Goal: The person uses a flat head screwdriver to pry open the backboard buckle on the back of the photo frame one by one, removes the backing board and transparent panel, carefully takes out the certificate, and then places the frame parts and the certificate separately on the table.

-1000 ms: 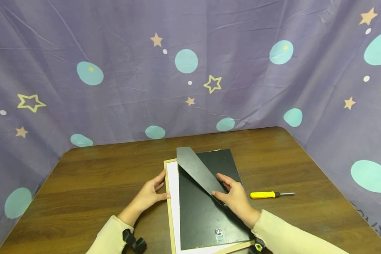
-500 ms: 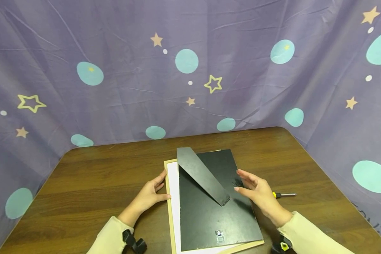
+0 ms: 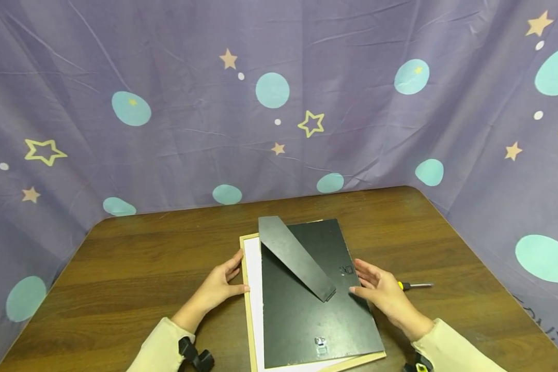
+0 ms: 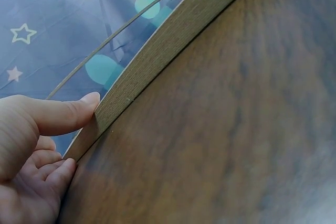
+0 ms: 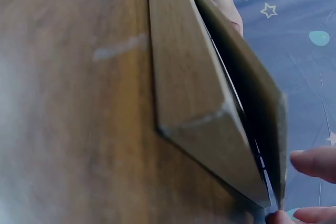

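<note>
A light wooden picture frame [image 3: 249, 315] lies on the table with white showing inside it. Across it, skewed and tilted up off the rim, rests a black backing board [image 3: 302, 330] with its easel leg [image 3: 297, 258] folded out. My left hand [image 3: 218, 283] holds the frame's left side; in the left wrist view the thumb is on the rim's top edge and the fingers are against the outer side. At the board's right edge is my right hand [image 3: 383, 294], fingers beside the edge. Its thumb [image 5: 315, 162] stands just off the board's face in the right wrist view.
A yellow-handled screwdriver [image 3: 418, 285] lies right of the frame, its handle mostly hidden behind the right hand. The brown wooden table [image 3: 144, 268] meets a purple patterned curtain [image 3: 190, 129] at the back and sides.
My right hand has let go of the easel leg, moved right, then lowered to the board's right edge. The leg stays folded out. My left hand has kept its place on the frame.
</note>
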### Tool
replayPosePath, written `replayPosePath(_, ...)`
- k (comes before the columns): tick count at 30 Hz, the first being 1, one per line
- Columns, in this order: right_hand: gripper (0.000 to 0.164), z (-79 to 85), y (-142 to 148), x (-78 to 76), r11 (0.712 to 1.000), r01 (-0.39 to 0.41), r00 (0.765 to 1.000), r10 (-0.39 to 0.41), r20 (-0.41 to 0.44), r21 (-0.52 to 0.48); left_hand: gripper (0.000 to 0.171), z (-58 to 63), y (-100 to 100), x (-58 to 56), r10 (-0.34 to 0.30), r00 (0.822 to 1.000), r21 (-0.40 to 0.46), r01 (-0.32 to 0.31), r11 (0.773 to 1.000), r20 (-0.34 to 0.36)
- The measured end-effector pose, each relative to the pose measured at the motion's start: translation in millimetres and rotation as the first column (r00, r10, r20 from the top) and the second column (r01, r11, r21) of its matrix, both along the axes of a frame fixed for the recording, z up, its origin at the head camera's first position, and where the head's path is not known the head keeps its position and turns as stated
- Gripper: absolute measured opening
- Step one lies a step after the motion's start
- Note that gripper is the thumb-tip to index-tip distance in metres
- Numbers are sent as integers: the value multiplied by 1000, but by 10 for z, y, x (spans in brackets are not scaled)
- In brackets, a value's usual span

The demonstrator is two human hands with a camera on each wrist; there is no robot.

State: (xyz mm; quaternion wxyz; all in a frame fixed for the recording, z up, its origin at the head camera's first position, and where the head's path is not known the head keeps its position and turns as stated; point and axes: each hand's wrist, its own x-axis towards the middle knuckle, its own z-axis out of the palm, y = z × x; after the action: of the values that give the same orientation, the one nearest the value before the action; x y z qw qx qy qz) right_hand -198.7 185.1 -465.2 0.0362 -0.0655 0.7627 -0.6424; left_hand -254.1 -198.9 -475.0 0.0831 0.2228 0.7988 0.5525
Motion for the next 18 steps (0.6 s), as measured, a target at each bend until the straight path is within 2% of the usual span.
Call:
replayPosePath(4, 69, -6, 9, -22, 997, -6, 1000, 7, -9, 77, 89, -11, 1, -9, 6, 1000, -5, -6, 1000, 3)
replayPosePath(10, 68, 20, -19, -63, 975, 12, 1000, -5, -30, 222, 90, -25, -5, -16, 14, 1000, -14, -14, 1000, -6)
replayPosePath(14, 64, 21, -43, -85, 974, 48, 999, -47, -10, 222, 89, -23, -5, -12, 3, 1000, -19, -3, 1000, -11)
replayPosePath(18, 60, 4, -48, -107, 984, 82, 996, -87, 26, 158, 89, -15, -3, -9, 4, 1000, -16, -4, 1000, -1)
